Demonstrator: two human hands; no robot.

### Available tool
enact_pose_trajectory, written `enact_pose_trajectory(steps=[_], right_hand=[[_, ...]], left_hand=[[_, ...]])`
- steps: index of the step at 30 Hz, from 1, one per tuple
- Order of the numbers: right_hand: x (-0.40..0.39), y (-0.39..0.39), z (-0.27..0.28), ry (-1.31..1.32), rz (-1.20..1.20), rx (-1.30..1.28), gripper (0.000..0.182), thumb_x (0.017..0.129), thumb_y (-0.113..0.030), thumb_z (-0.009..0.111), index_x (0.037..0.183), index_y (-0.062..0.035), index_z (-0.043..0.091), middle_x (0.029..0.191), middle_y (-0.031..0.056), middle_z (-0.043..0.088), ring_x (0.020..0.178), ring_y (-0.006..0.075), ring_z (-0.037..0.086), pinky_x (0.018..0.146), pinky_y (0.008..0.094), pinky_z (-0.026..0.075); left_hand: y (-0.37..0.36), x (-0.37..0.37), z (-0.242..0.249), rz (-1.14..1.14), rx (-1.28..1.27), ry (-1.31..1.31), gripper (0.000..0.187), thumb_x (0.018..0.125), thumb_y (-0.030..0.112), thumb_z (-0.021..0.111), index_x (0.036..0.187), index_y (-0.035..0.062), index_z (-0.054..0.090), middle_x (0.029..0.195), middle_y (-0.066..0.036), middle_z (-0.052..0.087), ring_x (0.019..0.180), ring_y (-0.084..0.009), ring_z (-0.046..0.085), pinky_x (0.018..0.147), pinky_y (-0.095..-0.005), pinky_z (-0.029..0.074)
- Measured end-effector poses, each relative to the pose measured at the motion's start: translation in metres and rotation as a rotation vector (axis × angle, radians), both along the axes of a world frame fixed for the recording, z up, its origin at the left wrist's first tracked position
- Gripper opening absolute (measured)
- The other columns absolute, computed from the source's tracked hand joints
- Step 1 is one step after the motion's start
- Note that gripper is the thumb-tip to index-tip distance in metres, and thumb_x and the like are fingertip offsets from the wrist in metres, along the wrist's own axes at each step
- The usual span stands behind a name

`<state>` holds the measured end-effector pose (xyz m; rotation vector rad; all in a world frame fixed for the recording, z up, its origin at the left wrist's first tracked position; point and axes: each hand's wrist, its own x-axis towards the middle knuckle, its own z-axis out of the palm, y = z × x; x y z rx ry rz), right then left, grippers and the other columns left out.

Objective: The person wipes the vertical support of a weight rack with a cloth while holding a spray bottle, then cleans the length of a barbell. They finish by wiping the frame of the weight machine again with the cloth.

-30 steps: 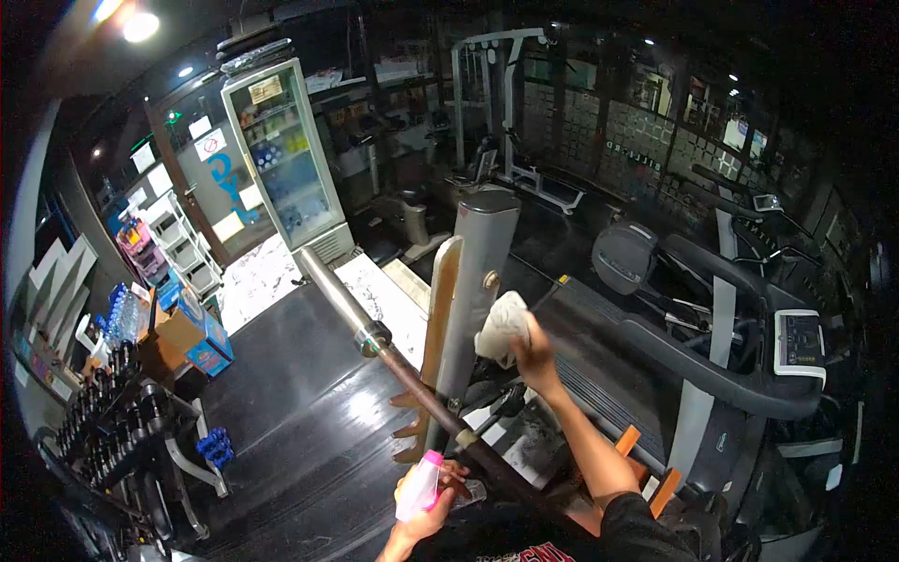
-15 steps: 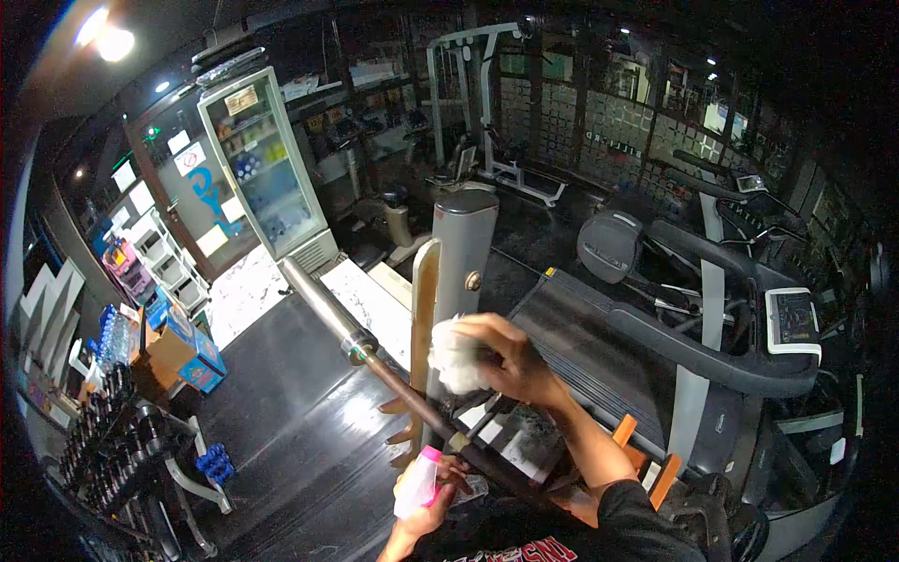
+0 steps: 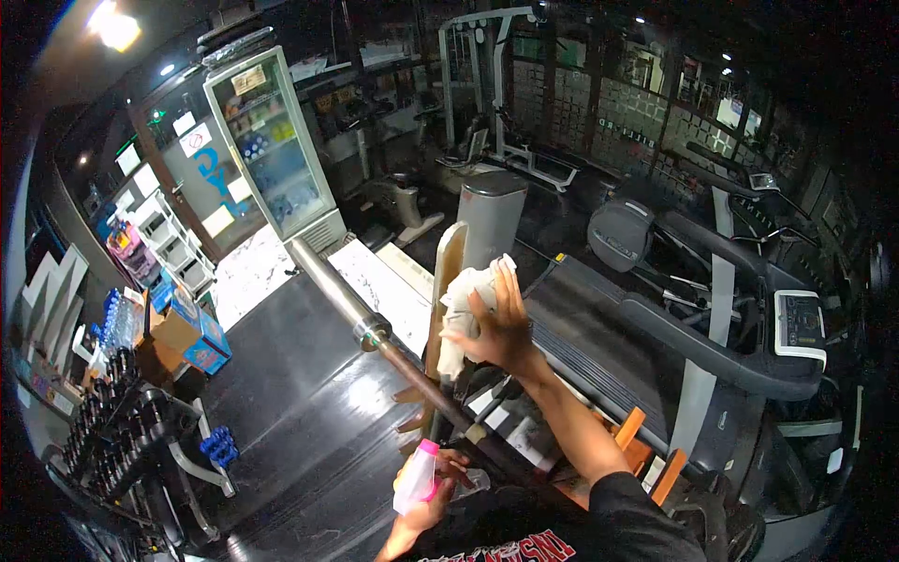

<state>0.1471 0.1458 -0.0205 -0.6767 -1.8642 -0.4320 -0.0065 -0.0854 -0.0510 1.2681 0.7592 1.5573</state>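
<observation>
My right hand (image 3: 501,328) presses a crumpled white cloth (image 3: 465,304) against the upright grey post (image 3: 492,220), just beside its pale wooden edge strip (image 3: 449,258). Low in the view, my left hand (image 3: 431,492) is wrapped round a white bottle with a pink cap (image 3: 420,476). A barbell (image 3: 412,370) with a shiny metal sleeve runs diagonally past the post, between the cloth and the bottle.
A treadmill (image 3: 599,318) stands to the right, with a glass-door fridge (image 3: 272,150) at the back left. Dumbbells on a rack (image 3: 122,440) and a blue and brown carton (image 3: 192,337) are at the left. Orange bars (image 3: 629,428) sit beside my right forearm.
My right hand has moved up with the cloth, its fingers now pointing upward and more stretched over it. The camera view has shifted slightly. My left hand still holds the bottle.
</observation>
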Motion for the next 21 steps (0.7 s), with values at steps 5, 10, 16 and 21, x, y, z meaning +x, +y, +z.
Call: enact_pose_trajectory(steps=[5,10,16,21], right_hand=[[0.008,0.001,-0.007,0.077,0.053,0.116,0.037,0.071,-0.015,0.072,0.107,-0.0226,0.065,0.114,0.0076,0.057,0.100,0.0263,0.056,0.083,0.0422,0.044],[0.020,-0.002,-0.005,0.022,0.059,0.033,0.048,0.072,-0.016,0.070,0.118,-0.0250,0.057,0.124,0.0116,0.051,0.098,0.0295,0.053,0.083,0.0434,0.041],[-0.005,0.006,0.022,0.087,-0.193,0.145,0.056,0.076,-0.027,0.065,0.129,-0.0252,0.046,0.130,0.0249,0.038,0.110,0.0400,0.043,0.089,0.0520,0.037],[-0.023,0.011,-0.003,0.101,-0.096,0.136,0.092,0.068,-0.052,0.071,0.142,-0.0257,0.022,0.131,0.0265,0.028,0.117,0.0445,0.036,0.095,0.0611,0.031]], left_hand=[[0.002,-0.002,0.002,0.001,-0.011,-0.023,0.020,0.085,0.011,0.061,0.096,-0.0030,0.052,0.090,-0.019,0.062,0.072,-0.0250,0.064,0.061,-0.0311,0.050],[-0.004,0.003,0.020,-0.022,-0.179,-0.091,0.023,0.086,0.018,0.060,0.092,-0.0030,0.055,0.091,-0.016,0.063,0.073,-0.0240,0.064,0.063,-0.0311,0.049],[0.006,-0.003,0.011,-0.080,-0.088,0.297,0.049,0.084,0.038,0.064,0.107,-0.0017,0.049,0.097,-0.015,0.059,0.082,-0.0251,0.062,0.074,-0.0371,0.050],[0.016,0.005,0.017,0.006,-0.022,0.226,0.022,0.074,0.011,0.065,0.094,0.0028,0.062,0.091,-0.010,0.065,0.080,-0.0260,0.063,0.072,-0.0314,0.049]])
